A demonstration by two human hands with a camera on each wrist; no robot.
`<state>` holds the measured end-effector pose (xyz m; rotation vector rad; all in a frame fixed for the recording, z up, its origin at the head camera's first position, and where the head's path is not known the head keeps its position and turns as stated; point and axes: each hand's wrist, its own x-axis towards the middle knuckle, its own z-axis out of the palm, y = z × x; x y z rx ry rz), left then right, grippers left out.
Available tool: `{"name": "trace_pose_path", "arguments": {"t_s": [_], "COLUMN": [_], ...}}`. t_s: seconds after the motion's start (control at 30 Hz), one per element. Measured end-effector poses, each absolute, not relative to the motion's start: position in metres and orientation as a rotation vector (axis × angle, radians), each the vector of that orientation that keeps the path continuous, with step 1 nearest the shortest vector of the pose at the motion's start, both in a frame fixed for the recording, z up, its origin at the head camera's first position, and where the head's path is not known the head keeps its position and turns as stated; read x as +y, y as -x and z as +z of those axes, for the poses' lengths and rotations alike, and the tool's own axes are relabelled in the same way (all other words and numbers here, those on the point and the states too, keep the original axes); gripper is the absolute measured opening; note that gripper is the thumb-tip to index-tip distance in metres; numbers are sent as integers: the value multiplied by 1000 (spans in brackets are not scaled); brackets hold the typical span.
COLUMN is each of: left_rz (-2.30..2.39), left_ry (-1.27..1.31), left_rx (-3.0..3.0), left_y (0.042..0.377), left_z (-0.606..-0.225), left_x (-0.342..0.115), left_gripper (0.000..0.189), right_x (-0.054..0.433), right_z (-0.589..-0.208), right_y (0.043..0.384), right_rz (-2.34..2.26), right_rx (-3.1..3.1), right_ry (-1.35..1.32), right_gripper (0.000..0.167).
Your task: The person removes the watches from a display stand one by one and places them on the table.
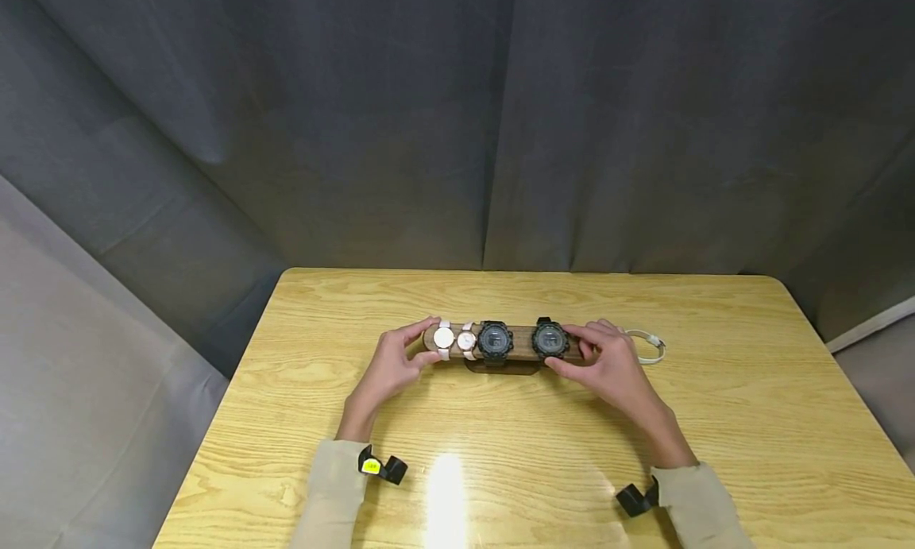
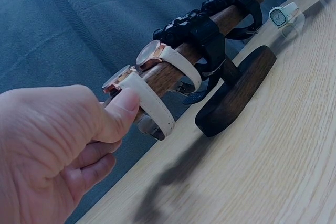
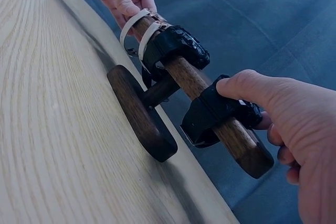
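Observation:
A dark wooden watch stand point(image 1: 523, 344) with a crossbar on a long base point(image 3: 140, 114) carries several watches. At the bar's left end sits a white-strapped watch point(image 1: 443, 338); my left hand point(image 1: 391, 364) pinches it, thumb on the strap in the left wrist view. Beside it is a smaller white-strapped watch point(image 1: 467, 341), then a bulky black digital watch point(image 1: 496, 339). Farther right, past a bare stretch of bar, a second black watch point(image 1: 550, 340) is held between the thumb and fingers of my right hand point(image 1: 613, 368). Its strap loops round the bar.
On the wooden table point(image 1: 300, 390), just beyond my right hand, lies a white watch point(image 1: 656, 341) with its strap looped. A dark curtain point(image 1: 400, 136) hangs behind the table's far edge. Black camera mounts are worn at both wrists.

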<state>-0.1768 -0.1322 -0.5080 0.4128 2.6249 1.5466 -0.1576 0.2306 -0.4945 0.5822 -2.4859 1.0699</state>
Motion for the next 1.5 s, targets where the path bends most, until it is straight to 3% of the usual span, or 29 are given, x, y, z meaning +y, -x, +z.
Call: {"name": "trace_pose_path", "arguments": {"t_s": [1.5], "left_rz": [1567], "left_ry": [-422], "left_rx": [2610], "left_y": [176], "left_z": [-510], "left_x": [-134], "left_gripper": [60], "right_x": [239], "right_z": [-495], "right_y": [158], "right_rz": [1046], "right_rx": [-2488], "right_ry": [-568], "right_gripper": [51]}}
